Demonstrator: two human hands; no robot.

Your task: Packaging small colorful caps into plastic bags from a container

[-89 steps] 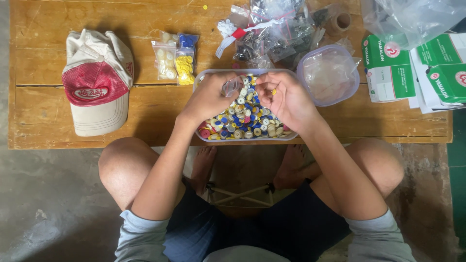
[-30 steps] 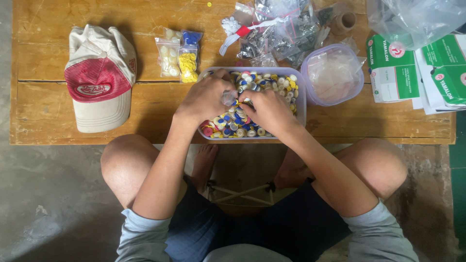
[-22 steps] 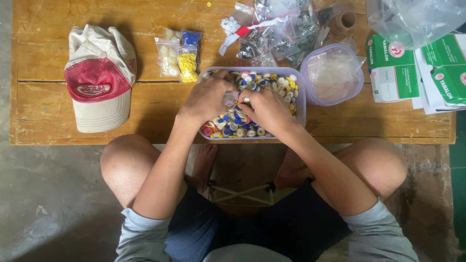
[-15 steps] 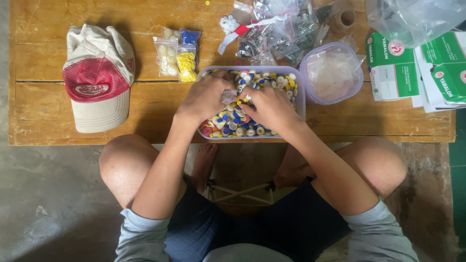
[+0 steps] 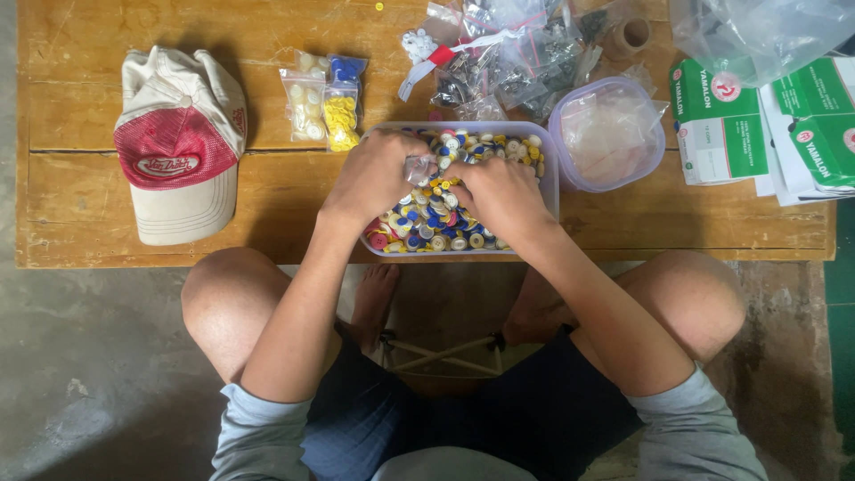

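Note:
A clear rectangular plastic tub [image 5: 549, 171] sits at the table's near edge, filled with several small coloured caps [image 5: 435, 227] in blue, yellow, white and red. Both of my hands are over the tub and meet near its middle. My left hand [image 5: 372, 178] is closed on a small clear plastic bag [image 5: 419, 167]. My right hand [image 5: 504, 198] has its fingers curled, and its fingertips pinch the same bag from the right side. What is inside the bag is hidden by my fingers.
On the low wooden table [image 5: 107, 209] lie a red and beige cap [image 5: 178, 147] at the left, small bags of sorted pieces [image 5: 326, 107], a heap of clear bags [image 5: 503, 53], a round clear container [image 5: 610, 134] and green and white boxes [image 5: 766, 125]. My knees sit just below the table edge.
Three seconds ago my hands were spread over the caps. They have since come together at the tub's middle around the small bag, and barely move over the last second.

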